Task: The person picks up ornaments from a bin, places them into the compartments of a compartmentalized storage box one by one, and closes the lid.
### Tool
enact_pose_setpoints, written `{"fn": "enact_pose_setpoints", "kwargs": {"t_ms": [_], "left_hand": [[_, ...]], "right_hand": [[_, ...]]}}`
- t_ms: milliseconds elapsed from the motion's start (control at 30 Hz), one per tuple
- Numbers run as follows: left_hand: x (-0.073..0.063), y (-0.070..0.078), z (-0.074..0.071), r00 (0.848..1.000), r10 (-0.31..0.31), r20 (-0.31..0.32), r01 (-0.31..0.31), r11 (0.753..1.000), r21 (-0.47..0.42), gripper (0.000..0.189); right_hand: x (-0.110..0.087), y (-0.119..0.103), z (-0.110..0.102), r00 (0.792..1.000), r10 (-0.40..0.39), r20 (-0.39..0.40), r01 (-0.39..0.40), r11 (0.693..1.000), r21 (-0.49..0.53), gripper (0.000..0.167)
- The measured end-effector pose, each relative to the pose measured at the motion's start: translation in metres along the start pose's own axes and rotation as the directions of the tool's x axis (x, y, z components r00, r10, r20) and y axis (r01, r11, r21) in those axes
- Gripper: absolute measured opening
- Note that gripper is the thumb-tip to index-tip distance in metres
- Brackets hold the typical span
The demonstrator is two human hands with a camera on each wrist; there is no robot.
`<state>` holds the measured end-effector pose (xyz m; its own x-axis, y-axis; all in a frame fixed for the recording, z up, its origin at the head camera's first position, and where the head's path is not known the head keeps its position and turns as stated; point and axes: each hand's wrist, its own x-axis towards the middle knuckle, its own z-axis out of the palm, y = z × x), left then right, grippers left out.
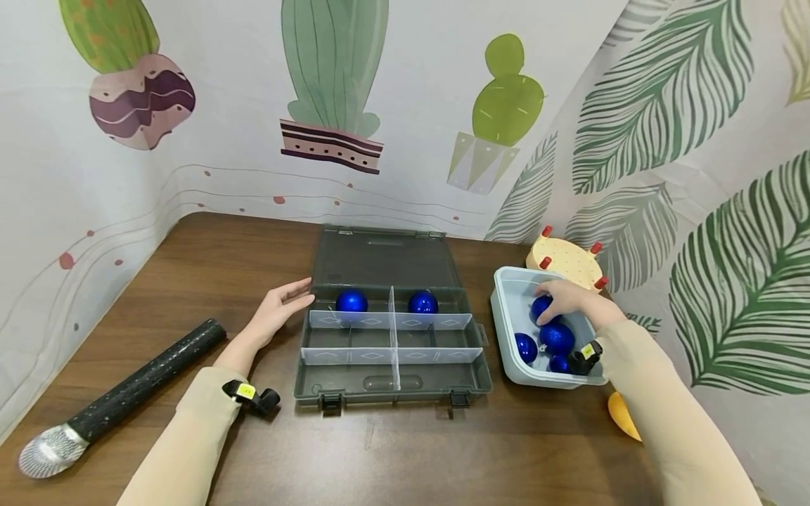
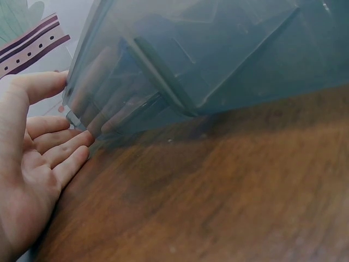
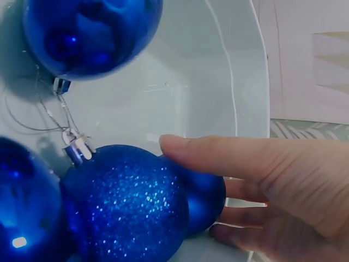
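Observation:
My left hand (image 1: 276,313) rests beside the left side of a grey see-through compartment box (image 1: 344,396), thumb and straight fingertips at its wall. The box stands with its lid (image 1: 386,260) folded back; white dividers (image 1: 348,356) split it. Two blue Christmas balls, a left one (image 1: 351,301) and a right one (image 1: 423,302), lie in its back row. Inside a pale blue bin (image 1: 503,316), my right hand (image 1: 563,295) holds a matte blue ball (image 3: 204,196) between thumb and fingers. A glittery blue ball (image 3: 131,202) and several others sit close by in the bin.
A black microphone (image 1: 145,379) with a silver head lies at the left on the brown table (image 1: 266,450). Behind the bin is a cream round thing (image 1: 566,256) with red pegs. Something orange (image 1: 623,414) shows partly behind my right sleeve. A printed cloth (image 1: 240,140) hangs behind.

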<state>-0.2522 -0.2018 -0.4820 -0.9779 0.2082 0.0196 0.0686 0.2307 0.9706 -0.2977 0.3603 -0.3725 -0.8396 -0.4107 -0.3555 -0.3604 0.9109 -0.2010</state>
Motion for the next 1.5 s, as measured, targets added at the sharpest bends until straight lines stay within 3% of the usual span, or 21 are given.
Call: {"fn": "enact_pose_setpoints", "kwargs": {"t_ms": [200, 467, 733, 1233, 1400, 1500], "left_hand": [[-0.001, 0.0, 0.0, 1.0, -0.003, 0.0, 0.003, 1.0, 0.007, 0.06], [-0.002, 0.002, 0.0, 1.0, -0.008, -0.004, 0.008, 1.0, 0.013, 0.06], [-0.001, 0.004, 0.002, 1.0, -0.006, 0.002, 0.005, 1.0, 0.021, 0.061], [-0.001, 0.003, 0.0, 1.0, -0.003, -0.005, 0.003, 1.0, 0.003, 0.06], [-0.001, 0.002, 0.0, 1.0, -0.005, -0.003, 0.005, 1.0, 0.009, 0.06], [-0.001, 0.002, 0.0, 1.0, -0.004, -0.002, 0.004, 1.0, 0.008, 0.06]], "right_hand": [[0.004, 0.0, 0.001, 0.999, -0.03, 0.025, 0.031, 0.999, -0.036, 0.063], [0.008, -0.004, 0.001, 0.998, 0.018, 0.062, -0.015, 0.999, -0.052, 0.062], [0.007, -0.001, 0.001, 0.999, 0.012, 0.044, -0.01, 0.999, -0.038, 0.059], [0.001, 0.007, 0.002, 0.99, -0.026, -0.137, 0.033, 0.998, 0.048, 0.057], [-0.007, 0.005, -0.003, 0.968, -0.051, -0.244, 0.071, 0.995, 0.077, 0.058], [-0.011, -0.001, -0.006, 0.941, -0.08, -0.33, 0.117, 0.989, 0.092, 0.058]]}}
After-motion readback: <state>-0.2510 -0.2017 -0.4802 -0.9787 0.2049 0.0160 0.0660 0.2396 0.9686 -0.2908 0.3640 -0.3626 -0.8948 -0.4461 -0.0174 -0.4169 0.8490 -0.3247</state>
